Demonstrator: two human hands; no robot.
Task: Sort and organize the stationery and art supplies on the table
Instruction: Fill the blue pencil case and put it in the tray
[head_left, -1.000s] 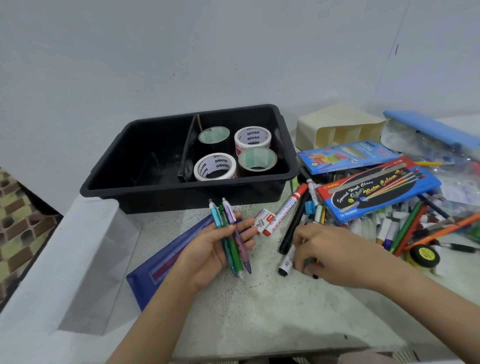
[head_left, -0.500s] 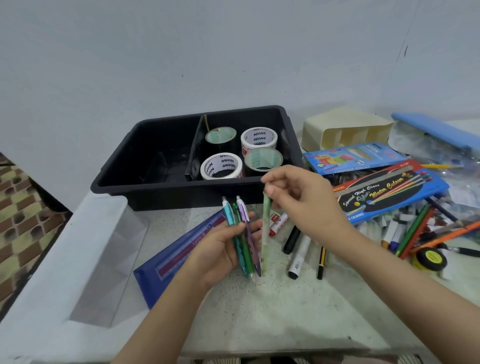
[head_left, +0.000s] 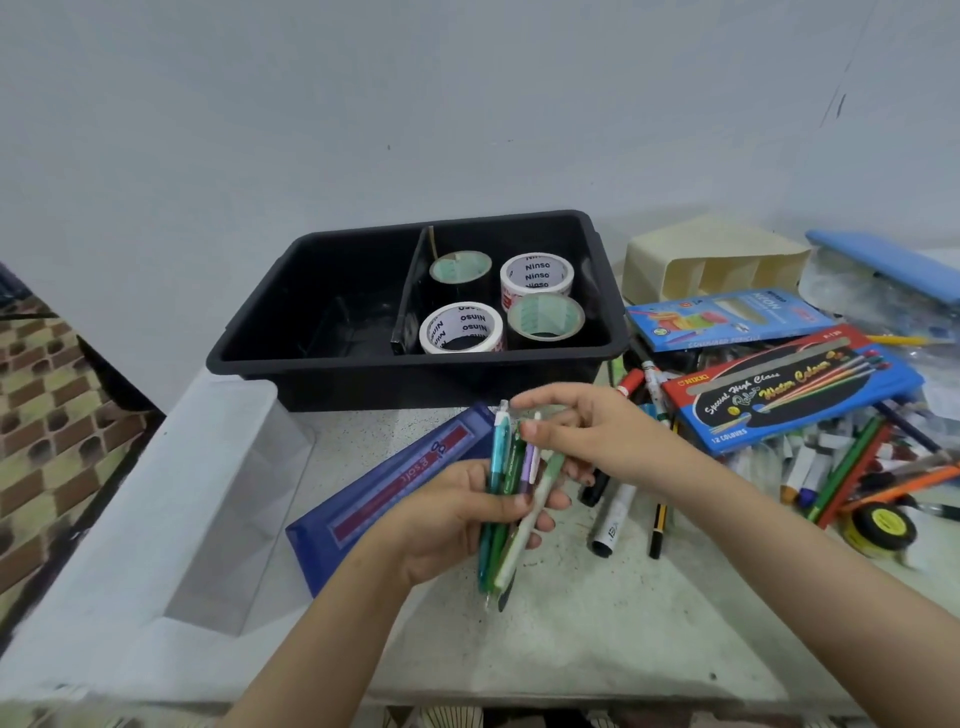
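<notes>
Gripping pen bunch (head_left: 500, 462) in left hand (head_left: 452, 519), w/ right hand (head_left: 597, 436) pinching pale-green pen (head_left: 511, 558) (tilted) beside it

- Bin (head_left: 249, 358): glossy black plastic.
- Pens (head_left: 506, 499): smooth, shiny coloured plastic.
- Tabletop (head_left: 597, 649): matt, speckled, stone-like.
- Paint box (head_left: 789, 389): glossy printed card.
- Side container (head_left: 156, 519): frosted translucent plastic.

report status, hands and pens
Left hand grips pen bundle. Right hand pinches light green pen against it. Loose markers lie to the right.
</notes>
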